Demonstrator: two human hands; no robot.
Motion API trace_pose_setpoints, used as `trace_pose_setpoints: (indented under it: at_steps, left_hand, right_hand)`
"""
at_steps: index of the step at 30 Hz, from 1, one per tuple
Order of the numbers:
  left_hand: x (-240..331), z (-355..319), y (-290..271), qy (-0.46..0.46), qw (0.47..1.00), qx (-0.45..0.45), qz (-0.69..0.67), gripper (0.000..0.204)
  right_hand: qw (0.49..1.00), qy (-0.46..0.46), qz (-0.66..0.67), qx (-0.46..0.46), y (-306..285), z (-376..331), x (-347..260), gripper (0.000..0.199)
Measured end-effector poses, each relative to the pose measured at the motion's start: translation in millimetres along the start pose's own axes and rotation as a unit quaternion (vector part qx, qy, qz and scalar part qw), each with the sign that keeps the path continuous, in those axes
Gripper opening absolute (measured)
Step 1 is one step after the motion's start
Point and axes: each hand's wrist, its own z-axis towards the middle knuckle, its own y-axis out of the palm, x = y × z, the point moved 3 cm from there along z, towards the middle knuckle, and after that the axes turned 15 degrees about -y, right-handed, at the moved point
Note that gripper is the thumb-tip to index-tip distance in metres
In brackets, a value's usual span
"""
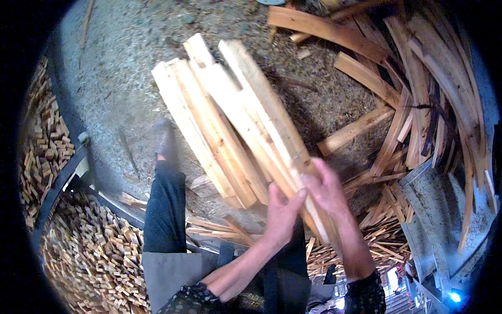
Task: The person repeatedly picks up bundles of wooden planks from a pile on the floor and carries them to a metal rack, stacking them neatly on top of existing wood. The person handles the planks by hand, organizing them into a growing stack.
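Both hands are clutching the bundle of wooden slats [230, 115], which is fanning toward eleven o'clock over the sawdust floor [115, 78]. The left hand [282, 214] is cupping underneath, grip closed; the right hand [327, 191] is wrapping the near ends, with scrap planks [418, 89] lying at two o'clock.

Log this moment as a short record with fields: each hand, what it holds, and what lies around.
left hand: grip closed on the near end of the bundle of wooden slats
right hand: grip closed on the same bundle, beside the left
bundle: several pale slats, angled up and away to the left
ground: sawdust-covered floor
right side: heap of long offcuts
left side: piles of small wood blocks
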Motion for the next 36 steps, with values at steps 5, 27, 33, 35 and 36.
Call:
trace_pose_setpoints:
  at_steps: [5, 27, 33, 35, 36]
  left_hand:
    - [56.6, -49.7, -48.7, 0.037, 0.997, 0.068, 0.007, 0.035]
    - [43.4, 58.9, -218.0, 0.045, 0.958, 0.173, 0.225, 0.048]
    - [65.3, 74.5, -233.6, 0.034, 0.933, 0.227, 0.278, 0.068]
    - [57.0, 90.6, -260.0, 0.06, 0.943, 0.199, 0.26, 0.068]
    - [53.5, 94.7, -264.1, 0.058, 0.941, 0.214, 0.255, 0.066]
  right_hand:
    - [0.995, -0.019, 0.066, -0.074, 70.2, 4.0, -58.2, 0.054]
    - [0.968, -0.039, -0.247, -0.015, 142.6, 8.7, 55.6, 0.054]
    - [0.96, -0.087, -0.248, 0.096, -32.2, -37.2, -17.8, 0.054]
    - [0.922, -0.14, -0.29, 0.214, -117.8, -58.3, -53.1, 0.054]
    - [0.865, -0.142, -0.414, 0.245, -162.7, -72.7, -71.7, 0.056]
